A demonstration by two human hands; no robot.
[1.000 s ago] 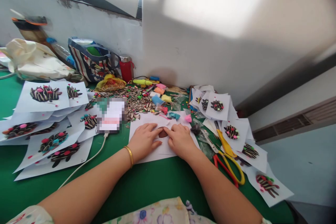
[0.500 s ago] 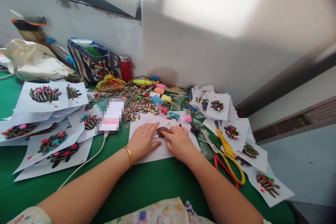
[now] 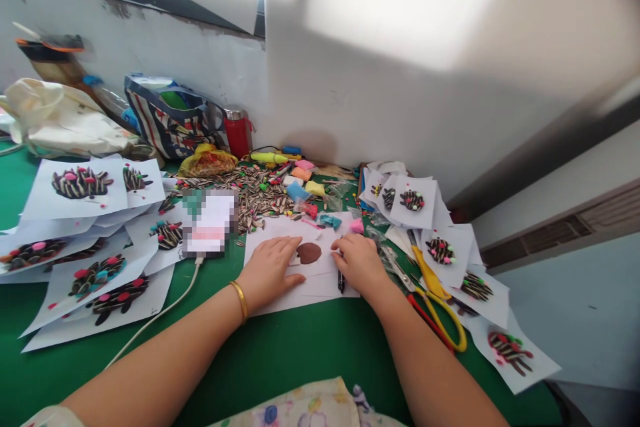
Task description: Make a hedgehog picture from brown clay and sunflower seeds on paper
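A person's left hand (image 3: 270,270) lies open and flat, palm down with fingers loosely spread, on a white sheet of paper (image 3: 300,297) on the green-covered bench (image 3: 300,353), with a gold bangle (image 3: 239,299) at the wrist. A flat brown oval of clay (image 3: 309,253) sits on the sheet between the two hands, just beside the left index fingertip at its one o'clock. At the clay's three o'clock the right hand (image 3: 357,263) rests knuckles up with its fingers curled under. A slim dark pen (image 3: 341,280) pokes out at its thumb side, but whether the hand grips it cannot be told. At four o'clock from the right hand lie yellow-handled scissors (image 3: 443,310). A heap of striped sunflower seeds (image 3: 255,190) spreads at eleven o'clock from the clay, with bright lumps of coloured clay (image 3: 303,183) at twelve. White sheets bearing seed-covered hedgehog figures (image 3: 95,277) crowd the bench at nine o'clock, beyond a white cable (image 3: 165,310).
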